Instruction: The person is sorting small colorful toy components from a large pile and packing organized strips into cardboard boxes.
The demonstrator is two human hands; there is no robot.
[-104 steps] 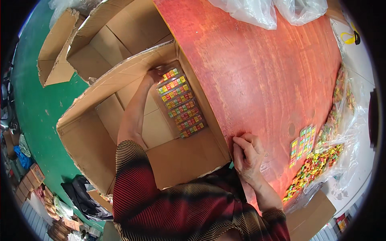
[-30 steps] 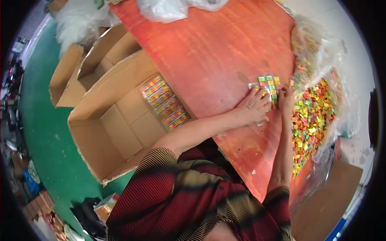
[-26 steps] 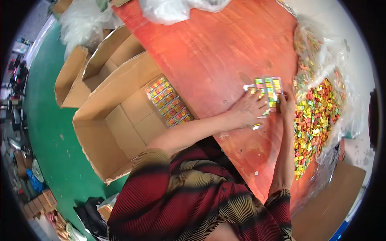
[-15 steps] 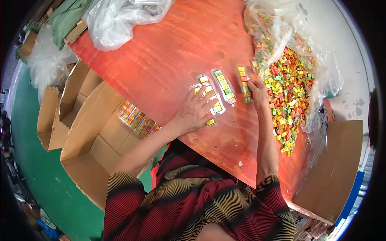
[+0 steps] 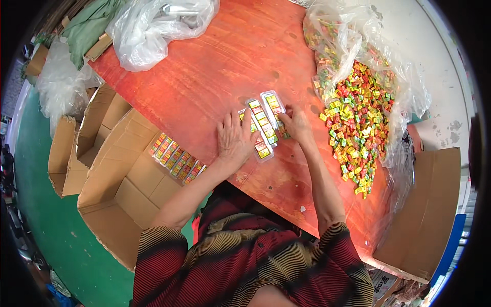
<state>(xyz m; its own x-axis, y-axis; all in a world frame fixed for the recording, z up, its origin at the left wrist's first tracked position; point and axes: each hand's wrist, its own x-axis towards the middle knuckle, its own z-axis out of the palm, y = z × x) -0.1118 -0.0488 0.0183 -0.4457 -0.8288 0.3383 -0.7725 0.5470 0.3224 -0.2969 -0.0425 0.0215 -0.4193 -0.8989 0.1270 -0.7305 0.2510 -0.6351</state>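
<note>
Head view: strips lie between spread left fingers and right fingers pinching one.

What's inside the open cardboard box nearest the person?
Clear strip packs of small colorful pieces, side by side. The left forearm covers part of the box, hiding whatever's there.

Counter, red: open room across the middle, between the strips and the bunched plastic bag at far left; open lane between right hand and wrapped-piece heap; open pocket between the forearms. Obstacles: heap and slumped clear bag, right side; left hand, at the strips; cardboard panel, near right; carton at left, open-topped, partly crossed by the left forearm
</note>
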